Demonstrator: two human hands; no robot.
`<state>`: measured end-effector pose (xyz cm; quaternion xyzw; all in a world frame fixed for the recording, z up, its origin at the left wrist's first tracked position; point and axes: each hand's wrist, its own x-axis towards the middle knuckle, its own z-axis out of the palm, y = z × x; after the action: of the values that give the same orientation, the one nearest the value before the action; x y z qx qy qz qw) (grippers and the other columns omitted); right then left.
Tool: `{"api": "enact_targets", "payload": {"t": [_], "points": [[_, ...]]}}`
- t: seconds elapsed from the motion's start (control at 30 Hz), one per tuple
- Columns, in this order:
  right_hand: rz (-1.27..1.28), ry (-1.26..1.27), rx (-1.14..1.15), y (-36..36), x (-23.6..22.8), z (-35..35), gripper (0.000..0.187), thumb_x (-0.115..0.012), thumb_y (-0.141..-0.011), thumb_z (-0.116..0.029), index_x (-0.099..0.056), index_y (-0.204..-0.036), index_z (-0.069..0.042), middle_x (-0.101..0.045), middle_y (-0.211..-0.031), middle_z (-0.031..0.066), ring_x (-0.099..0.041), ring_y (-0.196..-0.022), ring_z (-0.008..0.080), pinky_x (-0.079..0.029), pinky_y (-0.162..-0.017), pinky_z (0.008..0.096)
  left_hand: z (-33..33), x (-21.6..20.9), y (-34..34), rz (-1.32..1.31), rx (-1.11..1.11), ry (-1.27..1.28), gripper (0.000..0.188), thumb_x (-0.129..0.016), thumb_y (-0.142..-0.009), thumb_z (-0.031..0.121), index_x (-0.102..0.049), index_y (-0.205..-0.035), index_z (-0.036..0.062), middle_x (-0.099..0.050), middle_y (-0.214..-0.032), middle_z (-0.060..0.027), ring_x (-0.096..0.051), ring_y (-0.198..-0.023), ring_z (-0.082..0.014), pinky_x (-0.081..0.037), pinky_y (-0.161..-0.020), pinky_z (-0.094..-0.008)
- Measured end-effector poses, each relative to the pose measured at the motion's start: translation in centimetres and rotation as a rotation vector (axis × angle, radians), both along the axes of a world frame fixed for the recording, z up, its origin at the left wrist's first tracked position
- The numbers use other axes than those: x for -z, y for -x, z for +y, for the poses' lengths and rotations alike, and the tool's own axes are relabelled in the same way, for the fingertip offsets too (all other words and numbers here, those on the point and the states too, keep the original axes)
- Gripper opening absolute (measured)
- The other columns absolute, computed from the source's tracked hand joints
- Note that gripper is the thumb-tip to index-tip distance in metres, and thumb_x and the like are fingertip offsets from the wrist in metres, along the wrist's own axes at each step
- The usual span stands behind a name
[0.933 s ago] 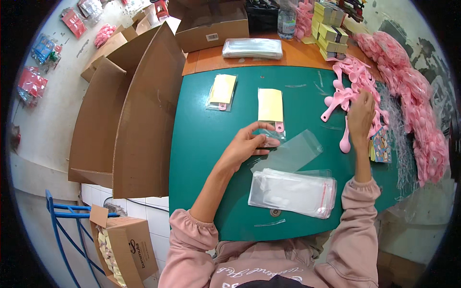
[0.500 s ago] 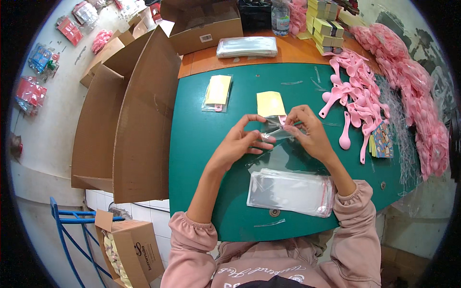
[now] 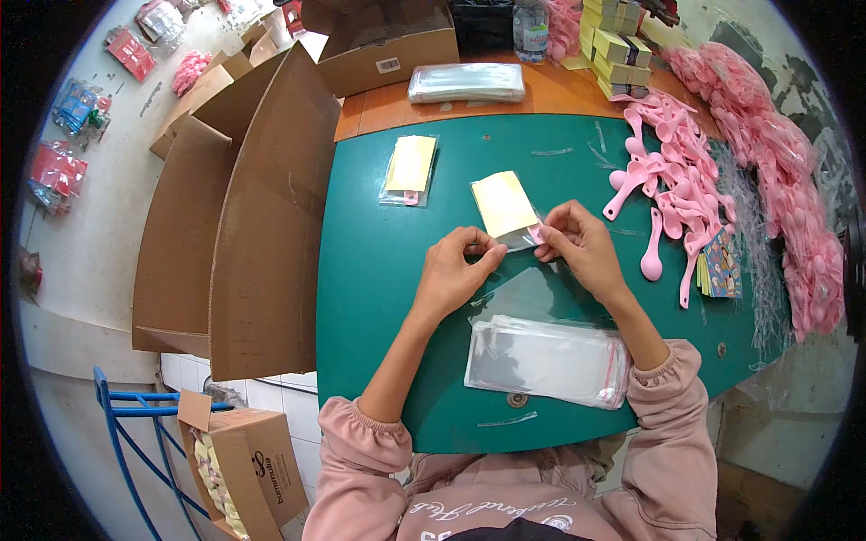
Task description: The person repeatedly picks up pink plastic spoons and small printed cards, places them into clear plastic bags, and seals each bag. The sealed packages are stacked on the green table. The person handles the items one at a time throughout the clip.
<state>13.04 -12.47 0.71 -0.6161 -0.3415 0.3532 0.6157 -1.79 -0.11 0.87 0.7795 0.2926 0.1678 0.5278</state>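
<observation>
In front of me is a clear plastic bag [image 3: 517, 240] with a yellow card [image 3: 505, 206] in it, tilted on the green table. A pink spoon handle [image 3: 537, 233] shows at its near right corner. My left hand [image 3: 458, 270] is closed in a pinch at the bag's near left corner. With thumb and fingers together, my right hand [image 3: 585, 254] grips the near right corner beside the spoon handle. A second bagged yellow card [image 3: 411, 166] with a pink handle end lies farther left. Below my hands rests a stack of clear bags [image 3: 546, 362].
Loose pink spoons [image 3: 663, 171] are heaped at the right, next to a small stack of printed cards [image 3: 719, 266]. Bagged pink spoons [image 3: 767, 171] line the right edge. Yellow card bundles [image 3: 621, 54] and more clear bags [image 3: 466, 83] stand at the back. A large cardboard box [image 3: 266, 216] flanks the left side.
Both hands have shifted to the near corners of the bag, and the left fingers have closed into a pinch. The bag with the yellow card has tilted and come slightly nearer.
</observation>
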Motion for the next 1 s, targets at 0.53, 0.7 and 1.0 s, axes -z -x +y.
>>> {"api": "enact_targets", "payload": {"t": [0.53,0.7,1.0], "points": [[-0.154,0.058,0.121,0.9,0.2,0.6,0.015,-0.061,-0.081,-0.009,-0.056,-0.091,0.001,-0.061,-0.069,0.0069,-0.061,-0.057,0.0101,-0.047,-0.049,0.021,-0.6,0.6,-0.1,-0.149,-0.111,0.258,0.019,-0.065,-0.079,0.012,-0.047,-0.084,0.0061,-0.058,-0.081,-0.003,-0.054,-0.073,-0.007,-0.045,-0.057,-0.0209],[-0.208,0.05,0.112,0.6,0.6,0.5,0.029,-0.06,-0.082,-0.013,-0.058,-0.109,0.0,-0.063,-0.073,0.0072,-0.059,-0.057,0.0087,-0.046,-0.049,0.0208,-0.8,0.4,-0.4,-0.159,-0.106,0.273,0.018,-0.065,-0.079,0.01,-0.052,-0.092,0.0046,-0.058,-0.085,-0.0045,-0.054,-0.074,-0.0075,-0.045,-0.058,-0.0211],[-0.716,0.126,0.072,-0.1,-0.5,0.2,0.026,-0.055,-0.08,-0.005,-0.061,-0.106,-0.003,-0.059,-0.082,0.0078,-0.055,-0.069,0.0172,-0.044,-0.061,0.0262,0.6,1.4,0.1,-0.091,-0.081,0.185,0.045,-0.064,-0.079,0.009,-0.049,-0.121,0.0043,-0.061,-0.096,-0.0099,-0.057,-0.081,-0.0117,-0.046,-0.062,-0.0222]]}}
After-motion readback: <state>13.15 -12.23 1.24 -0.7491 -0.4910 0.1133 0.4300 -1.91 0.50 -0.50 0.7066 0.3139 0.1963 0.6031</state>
